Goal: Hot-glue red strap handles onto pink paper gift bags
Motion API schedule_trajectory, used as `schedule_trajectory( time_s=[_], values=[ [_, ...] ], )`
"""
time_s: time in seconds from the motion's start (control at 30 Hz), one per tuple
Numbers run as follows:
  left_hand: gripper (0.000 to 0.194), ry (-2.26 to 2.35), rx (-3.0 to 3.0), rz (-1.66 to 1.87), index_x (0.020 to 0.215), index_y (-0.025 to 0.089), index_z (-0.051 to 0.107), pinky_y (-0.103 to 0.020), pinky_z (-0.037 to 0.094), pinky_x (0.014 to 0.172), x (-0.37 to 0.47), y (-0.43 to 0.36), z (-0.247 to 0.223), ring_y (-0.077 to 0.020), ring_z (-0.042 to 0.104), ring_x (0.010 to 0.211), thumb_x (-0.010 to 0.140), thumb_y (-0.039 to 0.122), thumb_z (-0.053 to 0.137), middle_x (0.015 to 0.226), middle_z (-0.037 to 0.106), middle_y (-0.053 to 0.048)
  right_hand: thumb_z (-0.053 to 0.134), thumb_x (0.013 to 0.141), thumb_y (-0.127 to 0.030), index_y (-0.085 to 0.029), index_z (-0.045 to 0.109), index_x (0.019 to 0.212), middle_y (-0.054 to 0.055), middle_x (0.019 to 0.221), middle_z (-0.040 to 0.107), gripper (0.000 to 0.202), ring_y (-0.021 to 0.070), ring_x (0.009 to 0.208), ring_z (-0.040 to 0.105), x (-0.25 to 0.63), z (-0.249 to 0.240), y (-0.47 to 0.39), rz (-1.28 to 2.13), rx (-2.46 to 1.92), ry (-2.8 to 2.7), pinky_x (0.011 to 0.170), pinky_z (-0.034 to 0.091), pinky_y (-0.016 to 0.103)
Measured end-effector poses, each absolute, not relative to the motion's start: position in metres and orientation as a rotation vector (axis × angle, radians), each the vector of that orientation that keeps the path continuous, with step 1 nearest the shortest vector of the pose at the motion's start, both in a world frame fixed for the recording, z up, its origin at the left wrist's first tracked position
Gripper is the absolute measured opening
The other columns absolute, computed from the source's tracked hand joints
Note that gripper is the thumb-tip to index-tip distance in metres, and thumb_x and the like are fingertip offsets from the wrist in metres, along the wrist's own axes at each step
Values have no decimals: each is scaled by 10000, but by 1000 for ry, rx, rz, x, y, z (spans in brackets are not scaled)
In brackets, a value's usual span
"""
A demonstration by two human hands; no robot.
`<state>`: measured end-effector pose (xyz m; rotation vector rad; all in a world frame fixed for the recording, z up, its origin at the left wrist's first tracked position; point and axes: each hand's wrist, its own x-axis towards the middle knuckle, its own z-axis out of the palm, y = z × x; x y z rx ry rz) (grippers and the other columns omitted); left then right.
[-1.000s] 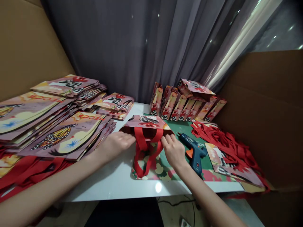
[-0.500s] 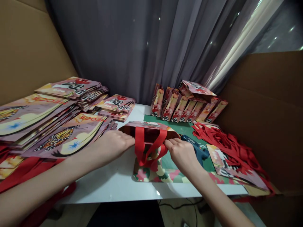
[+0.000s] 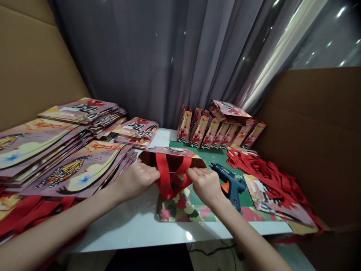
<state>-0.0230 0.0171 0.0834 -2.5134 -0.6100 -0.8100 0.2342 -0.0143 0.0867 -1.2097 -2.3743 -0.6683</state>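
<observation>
A printed paper bag (image 3: 176, 151) lies at the middle of the table with its mouth towards me, and red ribbon handles (image 3: 162, 165) hang in loops from it. My left hand (image 3: 139, 178) is closed at the left side of the mouth, its fingertips beside one ribbon. Across from it, my right hand (image 3: 204, 184) pinches at the right side, close to the other ribbon strand. The fingertips are partly hidden, so whether they also grip ribbon I cannot tell. A dark blue glue gun (image 3: 231, 184) with an orange trigger rests just right of my right hand.
Flat printed bags (image 3: 76, 169) are stacked at the left. Several opened bags (image 3: 210, 130) stand in a row at the back. A heap of red ribbon (image 3: 262, 169) covers a flat bag at right. Cardboard walls (image 3: 318, 143) flank the white table (image 3: 132, 226).
Both hands have drawn slightly inward along the bag's mouth, towards the ribbons. More of the glue gun shows now. The whole view has shifted a little.
</observation>
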Motion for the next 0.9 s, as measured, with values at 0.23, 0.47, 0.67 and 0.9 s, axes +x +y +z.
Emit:
schedule_trajectory(
  time_s=[0.23,0.47,0.67,0.9],
  values=[
    [160,-803,-2503,-808,712,198,600,-281,328,521,-17,10,97,-146,562,514,782,114,484,576,607,17,506,776,-28,-192,590,792,9,694,630,185,151,613,525,225,109,-24,-532,-1271,-2378,610,278,291],
    [260,-719,-2381,-879,666,189,586,-298,304,474,6,-7,111,-145,519,485,853,82,441,580,586,-2,490,814,11,-192,567,706,8,683,606,242,156,637,490,210,99,-24,-518,-1077,-2313,580,281,285],
    [308,-568,-2469,-902,631,195,604,-324,457,715,6,-7,119,-146,551,543,869,80,446,581,639,7,466,872,-43,-194,559,695,19,634,595,251,157,599,477,205,97,-25,-628,-951,-2272,542,235,292],
    [308,-770,-2729,-851,1053,240,730,-346,480,798,-11,5,96,-209,683,801,897,217,464,894,763,-46,447,889,-29,-187,598,727,11,622,612,272,145,564,502,215,91,-27,-603,-950,-2280,525,253,295]
  ],
)
